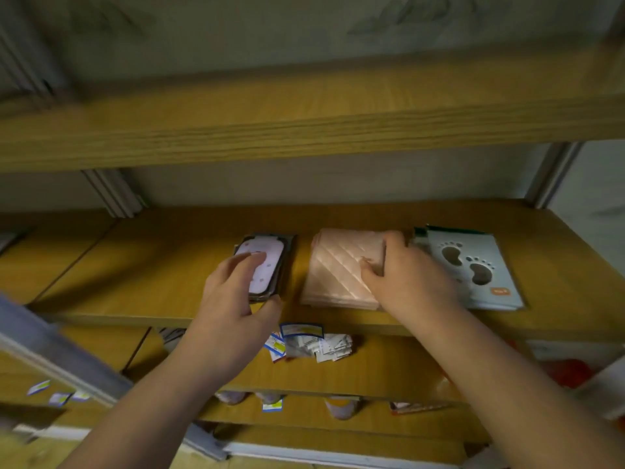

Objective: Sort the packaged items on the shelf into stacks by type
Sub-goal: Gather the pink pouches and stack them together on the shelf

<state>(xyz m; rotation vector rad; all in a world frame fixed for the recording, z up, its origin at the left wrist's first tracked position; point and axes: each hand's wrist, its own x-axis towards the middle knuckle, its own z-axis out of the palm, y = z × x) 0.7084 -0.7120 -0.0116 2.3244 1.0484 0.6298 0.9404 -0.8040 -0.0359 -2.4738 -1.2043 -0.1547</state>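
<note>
Fingers [252, 262] of the left hand [233, 299] lie spread on the dark-rimmed pink oval packs [267, 265], squaring them; the right hand [406, 275] pinches the peach quilted stack's [338, 269] edge, left of the grey footprint packets [473, 269] on the wooden shelf [135, 265].

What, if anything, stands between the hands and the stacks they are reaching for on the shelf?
Nothing visible does. The left hand already touches the pink-faced stack, and the right hand rests on the peach quilted stack.
</note>
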